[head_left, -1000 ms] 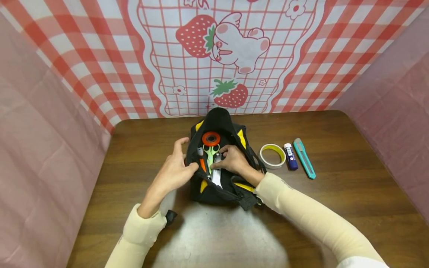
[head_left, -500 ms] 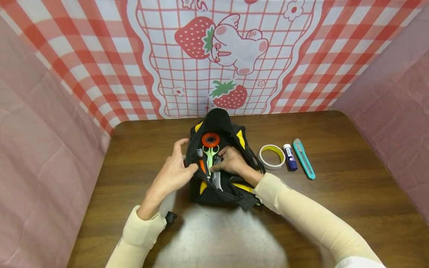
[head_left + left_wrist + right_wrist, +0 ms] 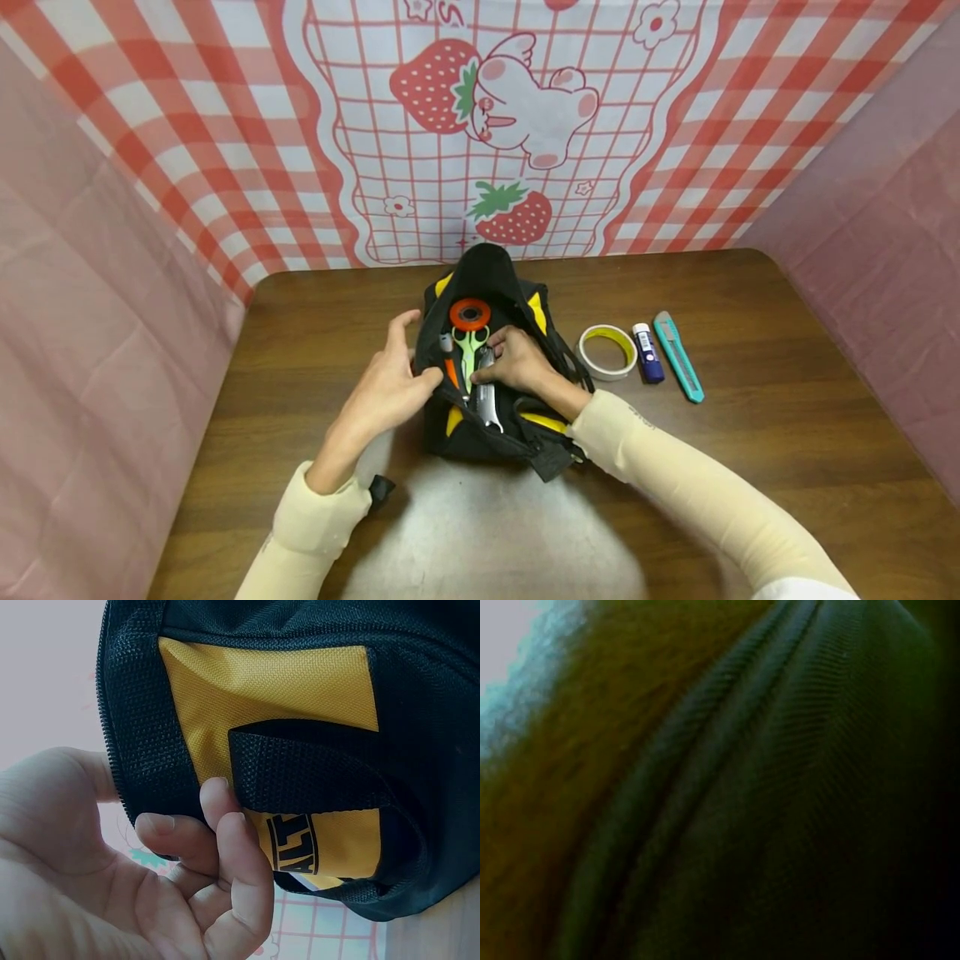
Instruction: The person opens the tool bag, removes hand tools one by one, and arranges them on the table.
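A black tool bag (image 3: 480,446) with yellow panels stands unzipped in the head view. My left hand (image 3: 390,383) holds its left rim, the thumb over the edge; in the left wrist view the fingers (image 3: 247,877) bend against the yellow side (image 3: 277,682) by a webbing loop. Inside the bag, my right hand (image 3: 521,362) grips a silver metal tool (image 3: 487,404) with a notched near end; its far part is partly hidden by the fingers. Beside it lie green scissors (image 3: 467,358), an orange-and-grey tool (image 3: 450,367) and an orange ring-shaped reel (image 3: 456,317).
On the brown table (image 3: 750,467), right of the bag, lie a tape roll (image 3: 609,375), a purple glue stick (image 3: 648,362) and a teal utility knife (image 3: 680,358). A checked cloth (image 3: 217,167) hangs behind. The right wrist view shows mostly dark bag fabric (image 3: 705,825).
The silver tool's near end has tilted and shifted slightly toward the person, its glare fading. Both hands keep nearly the same place.
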`<state>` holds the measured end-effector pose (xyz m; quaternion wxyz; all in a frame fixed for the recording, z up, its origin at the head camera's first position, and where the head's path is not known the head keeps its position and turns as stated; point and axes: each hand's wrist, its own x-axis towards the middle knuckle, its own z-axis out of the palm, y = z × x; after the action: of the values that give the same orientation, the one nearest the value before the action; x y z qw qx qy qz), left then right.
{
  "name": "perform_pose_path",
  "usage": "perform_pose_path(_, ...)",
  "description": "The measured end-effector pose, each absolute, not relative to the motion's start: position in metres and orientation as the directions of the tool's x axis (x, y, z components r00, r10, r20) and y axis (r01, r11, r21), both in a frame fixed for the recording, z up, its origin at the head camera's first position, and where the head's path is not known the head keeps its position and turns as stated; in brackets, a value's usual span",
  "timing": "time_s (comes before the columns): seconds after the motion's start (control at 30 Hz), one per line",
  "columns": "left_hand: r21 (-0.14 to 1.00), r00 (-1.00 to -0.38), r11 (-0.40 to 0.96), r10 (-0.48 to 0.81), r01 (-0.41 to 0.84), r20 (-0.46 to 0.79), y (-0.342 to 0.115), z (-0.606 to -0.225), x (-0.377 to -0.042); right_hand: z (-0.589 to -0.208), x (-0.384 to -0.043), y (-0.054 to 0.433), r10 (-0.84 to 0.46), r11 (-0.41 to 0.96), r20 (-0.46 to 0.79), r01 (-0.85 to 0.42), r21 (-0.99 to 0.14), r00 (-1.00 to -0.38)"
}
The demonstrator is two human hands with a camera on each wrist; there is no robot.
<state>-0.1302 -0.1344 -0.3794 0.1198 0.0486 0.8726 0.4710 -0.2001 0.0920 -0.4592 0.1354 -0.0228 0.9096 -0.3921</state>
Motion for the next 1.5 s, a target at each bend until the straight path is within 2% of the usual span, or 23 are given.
perform_pose_path(0.5,0.838,-0.963,0.545,0.208,-0.029,-0.169,-0.133,-0.379,-0.13,-0.452,-0.2,0.095,-0.185,0.568,-0.198,0.06,-0.821,-0.963)
perform_pose_path(0.93,0.834,-0.962,0.551,0.214,-0.026,-0.171,-0.132,-0.382,-0.13,-0.429,-0.193,0.095,-0.287,0.327,-0.038,-0.061,-0.943,-0.957)
perform_pose_path(1.5,0.836,-0.964,0.548,0.222,-0.001,-0.147,-0.131,-0.381,-0.13,-0.38,-0.181,0.101,-0.265,0.126,0.086,-0.123,-0.984,-0.96)
